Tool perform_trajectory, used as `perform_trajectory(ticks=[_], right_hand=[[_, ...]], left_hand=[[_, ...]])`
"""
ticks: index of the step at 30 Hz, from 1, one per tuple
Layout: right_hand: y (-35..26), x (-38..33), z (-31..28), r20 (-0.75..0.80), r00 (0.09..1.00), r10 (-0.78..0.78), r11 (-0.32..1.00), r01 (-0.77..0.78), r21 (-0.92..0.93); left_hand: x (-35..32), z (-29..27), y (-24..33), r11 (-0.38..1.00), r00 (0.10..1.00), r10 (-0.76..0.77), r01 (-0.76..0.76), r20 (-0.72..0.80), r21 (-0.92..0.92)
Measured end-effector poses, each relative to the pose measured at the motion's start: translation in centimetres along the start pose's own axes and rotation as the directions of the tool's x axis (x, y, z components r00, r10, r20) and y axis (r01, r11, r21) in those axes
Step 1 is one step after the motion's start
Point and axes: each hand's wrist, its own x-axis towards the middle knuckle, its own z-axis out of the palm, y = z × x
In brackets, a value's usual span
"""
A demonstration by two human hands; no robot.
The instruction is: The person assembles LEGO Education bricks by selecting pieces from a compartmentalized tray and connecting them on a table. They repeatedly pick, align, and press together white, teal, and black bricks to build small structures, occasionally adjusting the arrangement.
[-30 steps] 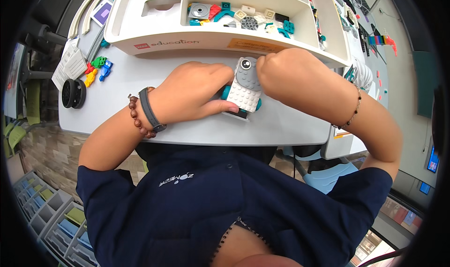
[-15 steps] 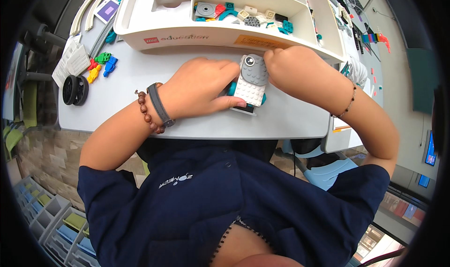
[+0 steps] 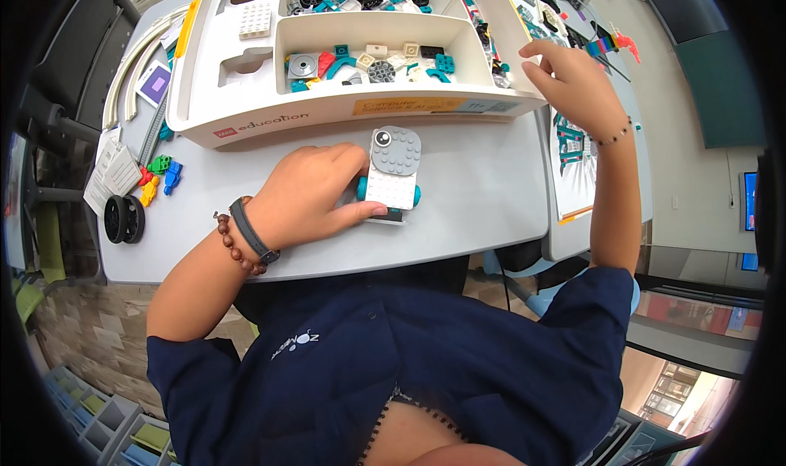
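Note:
My left hand (image 3: 315, 192) is closed on the left side of a brick-built model (image 3: 393, 187) at the middle of the table, its thumb along the near end. The model has a white studded body, a grey rounded plate on top, a round black-and-white eye piece and teal parts at its sides. My right hand (image 3: 569, 81) is raised by the right wall of the white parts box (image 3: 327, 115). Its index finger and thumb are apart, with nothing visible between them. Teal, white, black and grey building pieces fill the box's compartments.
On the left of the table (image 3: 483, 179) lie two black wheels (image 3: 124, 219), several small coloured figures (image 3: 161, 175), paper sheets (image 3: 115, 167) and white curved tracks (image 3: 123, 81). A second table with more parts (image 3: 573, 151) adjoins on the right.
My right hand has left the model and moved up and right to the box's right wall, its fingers opening. The model appears lower and further left in view, still in my left hand.

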Motion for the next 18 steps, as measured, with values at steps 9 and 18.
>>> perform_trajectory(ticks=[9, 18], right_hand=[[-9.1, -3.4, 2.7, -0.052, 0.790, -0.611, 0.788, 0.613, 0.051], [-10.4, -0.7, 5.9, 0.066, 0.590, -0.805, 0.572, 0.800, -0.181]], left_hand=[[-0.2, -0.1, -0.1, 1.000, 1.000, 0.010, -0.010, 0.017, -0.017], [-0.2, -0.2, -0.3, 1.000, 0.999, 0.010, -0.009, 0.037, -0.027]])
